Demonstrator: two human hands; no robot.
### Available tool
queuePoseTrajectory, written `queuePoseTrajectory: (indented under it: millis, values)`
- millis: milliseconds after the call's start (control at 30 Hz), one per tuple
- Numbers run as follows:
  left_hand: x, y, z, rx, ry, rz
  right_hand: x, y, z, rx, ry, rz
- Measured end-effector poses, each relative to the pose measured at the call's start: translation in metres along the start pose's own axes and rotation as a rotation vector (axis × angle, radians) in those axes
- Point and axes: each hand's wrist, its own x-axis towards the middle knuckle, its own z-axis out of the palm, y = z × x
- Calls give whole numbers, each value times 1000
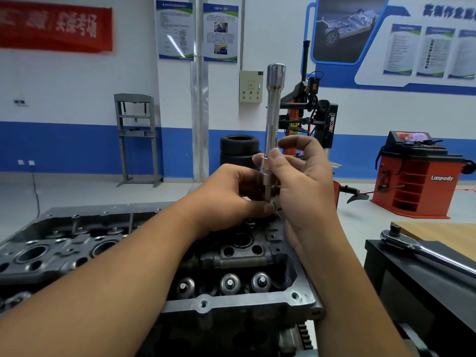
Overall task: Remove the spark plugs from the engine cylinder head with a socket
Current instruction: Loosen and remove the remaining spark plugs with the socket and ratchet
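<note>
A long silver socket with extension (272, 117) stands upright above the grey engine cylinder head (231, 258), its wide end up. My right hand (301, 181) pinches its lower shaft between thumb and fingers. Just below, my left hand (231, 197) grips the bottom end of the tool, where a small dark part shows at my fingertips; what that part is I cannot tell. Open plug wells and valve springs show in the head beneath my arms.
A ratchet wrench (422, 249) lies on a black stand (412, 284) at the right, beside a wooden tabletop (443, 233). Beyond stand a stack of tyres (239, 148), a tyre changer (309, 119), a red wheel balancer (417, 176) and a grey press frame (137, 140).
</note>
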Motion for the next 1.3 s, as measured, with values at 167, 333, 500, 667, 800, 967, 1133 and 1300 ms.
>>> queuePoseTrajectory:
  millis: [167,333,500,667,800,967,1133,1300]
  values:
    - [0,1,1,18,34,23,-1,0,0,-58,12,-59]
    - [-1,1,0,-6,-22,5,1,1,-2,-4,11,-39]
    - [0,2,1,41,6,26,0,2,0,-15,1,-34]
    - [-1,1,1,-3,11,32,0,1,-1,-30,-9,-58]
    - [-1,-1,1,-16,-5,17,2,2,-1,27,3,-30]
    - [0,1,1,36,28,44,-1,1,0,-4,3,-42]
    - [-1,1,2,-48,8,24,-2,-2,-1,6,27,-41]
    - [-1,-2,2,-58,11,31,-3,-3,0,20,1,-30]
